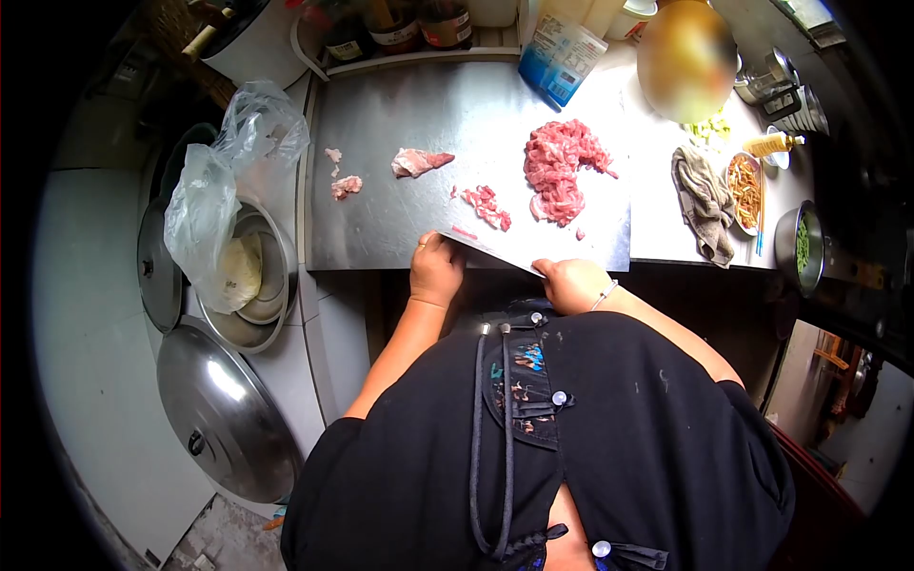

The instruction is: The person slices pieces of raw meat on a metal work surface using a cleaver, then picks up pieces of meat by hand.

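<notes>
Nearest, the right hand (574,285) has its grip closed on the right end of the knife (490,253); the left hand (437,268) curls at the left end, though whether that grip pinches the blade I cannot tell. Just beyond the knife, meat scraps (487,207) lie on the metal surface (371,233). Farther beyond it, a meat chunk (419,163) sits leftward and a larger meat pile (562,167) rightward.

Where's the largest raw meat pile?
In the head view, the largest raw meat pile lies on the right side of the metal board, below the blue pouch.
</notes>
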A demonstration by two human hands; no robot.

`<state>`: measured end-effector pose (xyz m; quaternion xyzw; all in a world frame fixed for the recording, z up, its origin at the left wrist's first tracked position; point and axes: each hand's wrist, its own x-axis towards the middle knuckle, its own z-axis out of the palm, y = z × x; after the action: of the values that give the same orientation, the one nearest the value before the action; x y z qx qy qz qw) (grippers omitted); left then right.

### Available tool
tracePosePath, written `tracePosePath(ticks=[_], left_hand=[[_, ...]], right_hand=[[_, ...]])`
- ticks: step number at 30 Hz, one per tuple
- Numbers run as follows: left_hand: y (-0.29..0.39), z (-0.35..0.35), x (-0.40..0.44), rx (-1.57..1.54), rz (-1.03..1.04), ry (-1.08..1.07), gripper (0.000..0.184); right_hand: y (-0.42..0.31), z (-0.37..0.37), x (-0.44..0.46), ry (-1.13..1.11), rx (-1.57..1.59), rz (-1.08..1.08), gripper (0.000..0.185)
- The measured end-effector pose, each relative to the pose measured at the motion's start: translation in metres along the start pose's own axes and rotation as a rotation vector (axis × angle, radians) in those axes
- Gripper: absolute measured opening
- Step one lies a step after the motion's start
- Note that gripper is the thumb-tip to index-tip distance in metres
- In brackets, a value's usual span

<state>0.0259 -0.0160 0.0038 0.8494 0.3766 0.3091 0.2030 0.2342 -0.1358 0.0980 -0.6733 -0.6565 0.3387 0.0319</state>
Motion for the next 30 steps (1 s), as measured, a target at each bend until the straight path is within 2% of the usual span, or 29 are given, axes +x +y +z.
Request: tracePosePath(ticks=[4, 6, 15, 17, 19, 23, 26, 29, 30], left_hand=[[-0.004, -0.001, 0.0, -0.014, -0.009, -0.039, 0.011], [-0.004, -0.002, -0.001, -0.012, -0.015, -0.043, 0.012], [-0.011, 0.003, -0.008, 0.039, -0.067, -0.123, 0.027], [-0.011, 0.005, -0.008, 0.064, -0.057, -0.137, 0.028], [-0.007, 0.001, -0.004, 0.063, 0.025, -0.012, 0.019], [-0.007, -0.002, -0.006, 0.107, -0.011, -0.1, 0.022], [0.006, -0.007, 0.006, -0.061, 0.054, 0.03, 0.013], [0.01, -0.008, 0.005, -0.08, 0.035, 0.06, 0.013], [0.009, -0.008, 0.004, -0.08, 0.037, 0.057, 0.013]], right_hand=[[-0.005, -0.002, 0.01, -0.074, 0.007, 0.038, 0.021], [-0.013, -0.008, 0.017, -0.18, -0.015, 0.076, 0.024], [-0.039, -0.001, 0.055, -0.217, -0.051, 0.117, 0.027], [-0.037, -0.002, 0.052, -0.215, -0.065, 0.112, 0.027], [-0.033, -0.001, 0.046, -0.214, -0.078, 0.101, 0.026], [-0.005, 0.005, 0.021, -0.169, -0.041, 0.115, 0.022], [0.004, 0.002, 0.016, -0.095, 0.064, 0.117, 0.023], [0.008, 0.001, 0.015, 0.048, 0.109, 0.133, 0.024], [-0.001, -0.006, 0.012, 0.01, 0.083, 0.117, 0.022]])
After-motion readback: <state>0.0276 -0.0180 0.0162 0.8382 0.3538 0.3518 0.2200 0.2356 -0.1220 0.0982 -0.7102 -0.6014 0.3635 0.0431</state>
